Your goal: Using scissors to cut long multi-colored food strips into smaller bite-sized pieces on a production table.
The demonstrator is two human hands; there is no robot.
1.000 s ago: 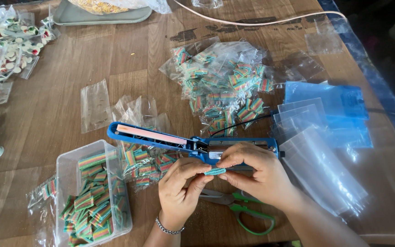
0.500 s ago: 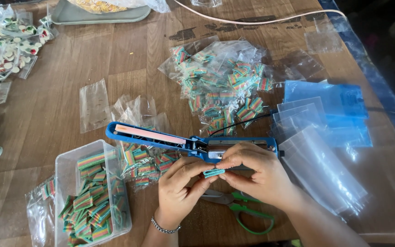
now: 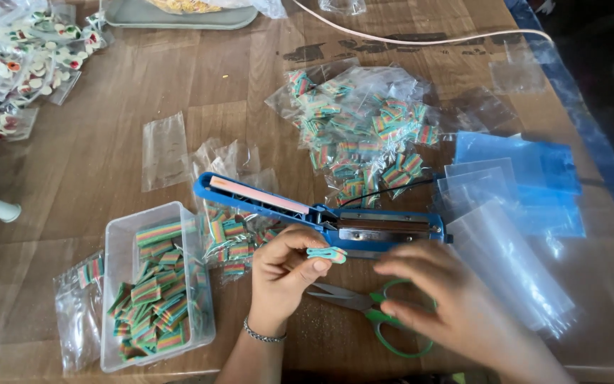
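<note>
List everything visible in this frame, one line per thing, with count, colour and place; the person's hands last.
candy piece: one, teal and pink, pinched in left fingertips
heat sealer: one, blue, arm raised, table centre
scissors: one pair, green handles, under the right hand
plastic box: one, clear, holds striped candies, lower left
bagged striped candies: a pile, clear bags, behind the sealer
empty bags: a stack, clear and blue, right side
bagged round candies: a pile, white and red, top left
tray: one, grey-green, top edge
cord: one, pale, top right
left hand: holds the candy piece
right hand: open, over the scissors
</note>
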